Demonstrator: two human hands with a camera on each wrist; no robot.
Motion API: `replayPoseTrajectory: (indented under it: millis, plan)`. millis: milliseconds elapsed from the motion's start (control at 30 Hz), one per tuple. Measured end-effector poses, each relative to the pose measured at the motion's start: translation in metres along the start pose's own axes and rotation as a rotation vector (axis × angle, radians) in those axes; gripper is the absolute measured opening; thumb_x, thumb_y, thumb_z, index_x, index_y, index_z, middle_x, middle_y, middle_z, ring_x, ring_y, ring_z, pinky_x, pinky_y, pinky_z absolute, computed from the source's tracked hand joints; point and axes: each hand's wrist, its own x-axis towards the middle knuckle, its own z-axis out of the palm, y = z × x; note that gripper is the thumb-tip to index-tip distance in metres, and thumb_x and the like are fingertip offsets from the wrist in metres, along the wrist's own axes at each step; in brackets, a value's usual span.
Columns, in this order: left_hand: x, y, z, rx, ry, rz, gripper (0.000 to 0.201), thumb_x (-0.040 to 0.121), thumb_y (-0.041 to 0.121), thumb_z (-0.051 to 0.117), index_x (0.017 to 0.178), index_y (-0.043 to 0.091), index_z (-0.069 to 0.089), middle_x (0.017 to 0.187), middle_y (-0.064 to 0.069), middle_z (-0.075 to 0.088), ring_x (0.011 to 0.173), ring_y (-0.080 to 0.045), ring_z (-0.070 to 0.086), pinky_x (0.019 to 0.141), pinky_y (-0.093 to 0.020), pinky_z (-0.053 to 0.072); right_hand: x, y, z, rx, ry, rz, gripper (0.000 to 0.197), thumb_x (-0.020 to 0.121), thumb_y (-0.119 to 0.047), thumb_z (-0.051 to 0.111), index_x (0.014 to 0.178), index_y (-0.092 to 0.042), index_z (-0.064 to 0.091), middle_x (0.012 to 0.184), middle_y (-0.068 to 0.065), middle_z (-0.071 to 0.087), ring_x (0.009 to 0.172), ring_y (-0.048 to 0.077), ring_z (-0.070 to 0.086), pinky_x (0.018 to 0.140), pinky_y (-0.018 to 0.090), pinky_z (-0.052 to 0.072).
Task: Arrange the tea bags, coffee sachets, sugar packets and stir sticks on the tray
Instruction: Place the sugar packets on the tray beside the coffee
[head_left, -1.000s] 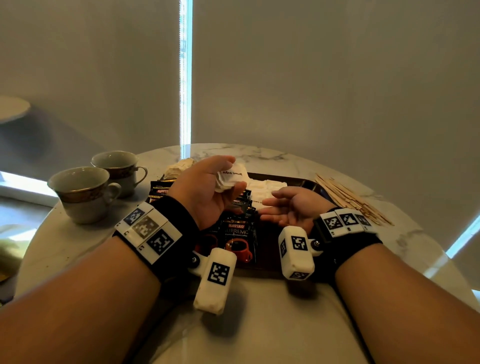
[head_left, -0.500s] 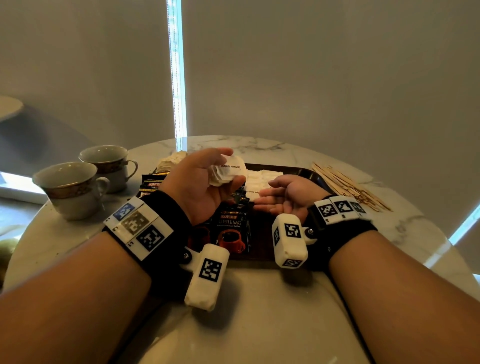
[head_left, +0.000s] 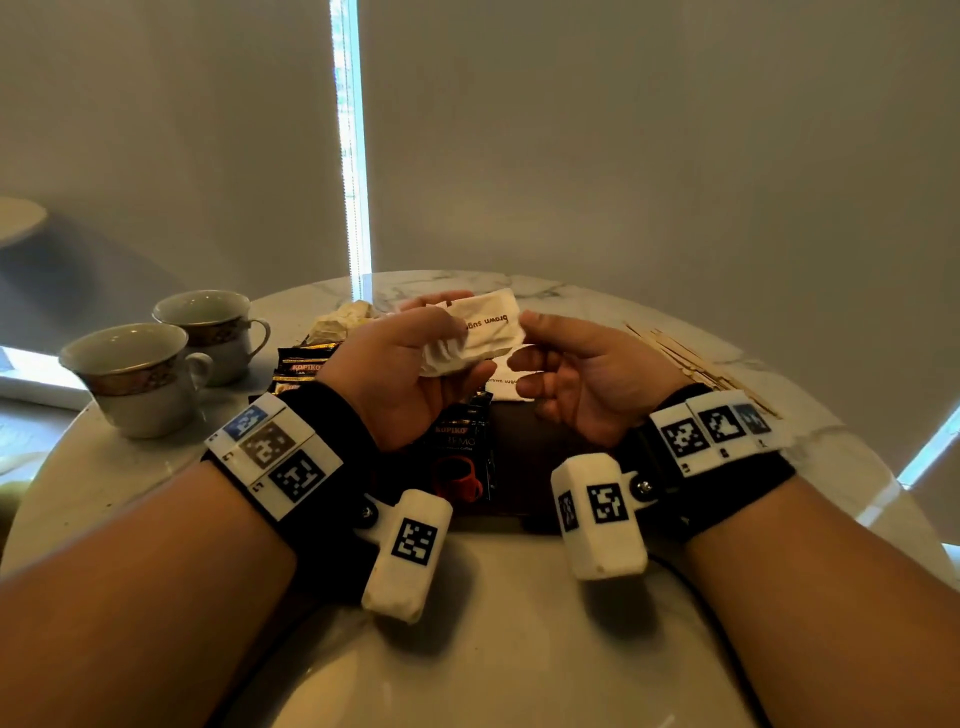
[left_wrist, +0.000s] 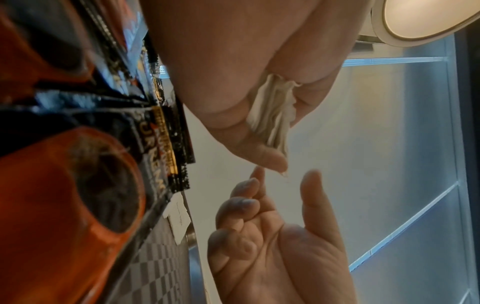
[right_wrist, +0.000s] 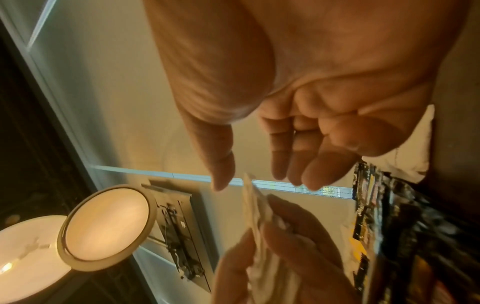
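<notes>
My left hand (head_left: 410, 374) grips a bunch of sugar packets (head_left: 480, 332) above the tray (head_left: 524, 447), their long axis running from about eight o'clock to two o'clock, the free end toward my right hand (head_left: 576, 384). That right hand is loose, fingers parted, holding nothing; the packet edge sits at its nine o'clock, just beside my thumb and forefinger. It is the nearer hand to pinch that end, I judge.
</notes>
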Motion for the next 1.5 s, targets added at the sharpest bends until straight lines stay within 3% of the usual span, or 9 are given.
replayPoseTrajectory:
  millis: [233,367,567,700,767,933,1133,1300,1500]
  plan:
    - [0.002,-0.005,0.001,0.062,0.004,0.020,0.030,0.093,-0.004,0.056,0.119,0.011,0.062,0.108,-0.018,0.069,0.080,-0.026,0.073,0.059,-0.030,0.059,0.004,0.006,0.007,-0.046,0.094,-0.067,0.035,0.068,-0.032,0.077,0.095,-0.013,0.065,0.076,0.000,0.064,0.061,0.013,0.055,0.054,0.025,0.035]
    - [0.003,-0.005,0.000,0.056,-0.008,0.023,0.026,0.094,-0.005,0.053,0.114,0.010,0.061,0.110,-0.018,0.068,0.080,-0.026,0.071,0.058,-0.028,0.058,0.004,0.007,0.008,-0.006,0.143,-0.074,0.018,0.086,-0.020,0.070,0.099,-0.010,0.064,0.075,-0.001,0.064,0.059,0.013,0.055,0.052,0.025,0.034]
    - [0.003,-0.003,-0.001,0.059,0.016,-0.001,0.034,0.094,-0.010,0.044,0.111,0.012,0.064,0.122,-0.024,0.063,0.093,-0.039,0.074,0.063,-0.036,0.063,0.003,0.001,0.010,0.179,0.166,-0.106,0.020,0.095,-0.010,0.050,0.111,-0.002,0.059,0.092,0.013,0.068,0.071,0.020,0.066,0.056,0.026,0.042]
    - [0.004,-0.002,0.000,0.056,0.064,0.046,0.025,0.091,-0.009,0.046,0.092,0.011,0.061,0.104,-0.015,0.058,0.075,-0.028,0.064,0.052,-0.030,0.058,0.006,0.000,0.009,0.240,0.227,-0.152,0.022,0.094,-0.007,0.049,0.114,-0.005,0.055,0.082,0.009,0.067,0.060,0.016,0.066,0.050,0.026,0.047]
    - [0.004,-0.002,0.001,0.030,0.047,0.037,0.012,0.091,-0.002,0.057,0.096,0.008,0.059,0.095,-0.012,0.057,0.069,-0.024,0.062,0.052,-0.028,0.057,0.008,0.002,0.011,0.203,0.241,-0.174,0.022,0.094,-0.006,0.049,0.115,-0.007,0.056,0.081,0.007,0.065,0.058,0.015,0.062,0.049,0.026,0.045]
    - [0.005,-0.004,-0.002,0.095,-0.026,-0.027,0.051,0.071,0.024,0.084,0.113,0.005,0.063,0.099,-0.014,0.066,0.073,-0.021,0.068,0.058,-0.028,0.059,0.008,0.005,0.012,0.128,0.147,-0.209,0.033,0.095,-0.009,0.054,0.126,0.000,0.062,0.095,0.013,0.067,0.067,0.016,0.061,0.049,0.026,0.042]
    - [0.003,-0.006,-0.001,0.155,0.008,-0.036,0.005,0.089,0.010,0.069,0.086,0.012,0.065,0.099,-0.017,0.069,0.081,-0.027,0.068,0.058,-0.030,0.060,0.005,0.005,0.014,0.101,0.097,-0.207,0.031,0.096,-0.009,0.054,0.125,0.001,0.063,0.090,0.010,0.070,0.066,0.015,0.063,0.047,0.024,0.045]
    - [0.005,-0.006,-0.002,0.133,0.026,-0.021,0.008,0.093,0.009,0.066,0.087,0.013,0.062,0.104,-0.019,0.069,0.083,-0.028,0.069,0.056,-0.030,0.059,0.004,0.006,0.014,0.104,0.121,-0.186,0.017,0.093,-0.010,0.060,0.109,-0.006,0.061,0.085,0.007,0.070,0.067,0.017,0.061,0.054,0.028,0.042]
    - [0.005,-0.006,-0.001,0.088,0.034,-0.009,0.009,0.093,0.003,0.063,0.089,0.011,0.064,0.103,-0.018,0.063,0.081,-0.028,0.066,0.057,-0.031,0.060,0.009,0.005,0.010,0.118,0.220,-0.162,0.009,0.094,-0.004,0.050,0.100,-0.009,0.056,0.081,0.008,0.068,0.059,0.016,0.062,0.052,0.029,0.040]
